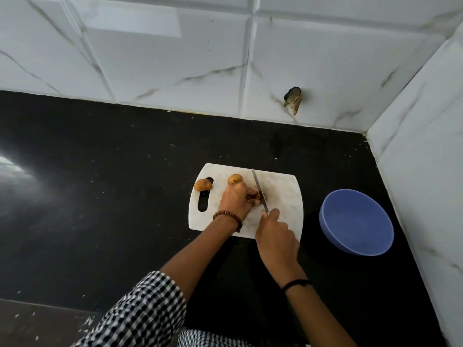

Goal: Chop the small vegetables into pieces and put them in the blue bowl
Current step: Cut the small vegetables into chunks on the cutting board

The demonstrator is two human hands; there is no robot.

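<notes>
**Head view.** While the left hand (pixel 235 201) curls its fingers over one small vegetable (pixel 263 196) at the middle of the cutting board (pixel 283 194), the right hand (pixel 275 236), at the board's near edge, is wrapped round the handle of the knife (pixel 259 190). The blade lies across that vegetable, just beside the left fingertips.

Three small vegetables show: the one under the blade, a second (pixel 234 178) toward the board's far edge, and a third (pixel 203 184) over the handle slot at the board's left end. There is one knife, one board and one blue bowl (pixel 355 221). The bowl stands on the black counter (pixel 112 171) just right of the board, and no pieces show in it.

The vegetables look light, rounded and probably firm, so they are likely to roll under the blade. Each is best pinned from above with curled fingertips, well behind the cut line.
</notes>
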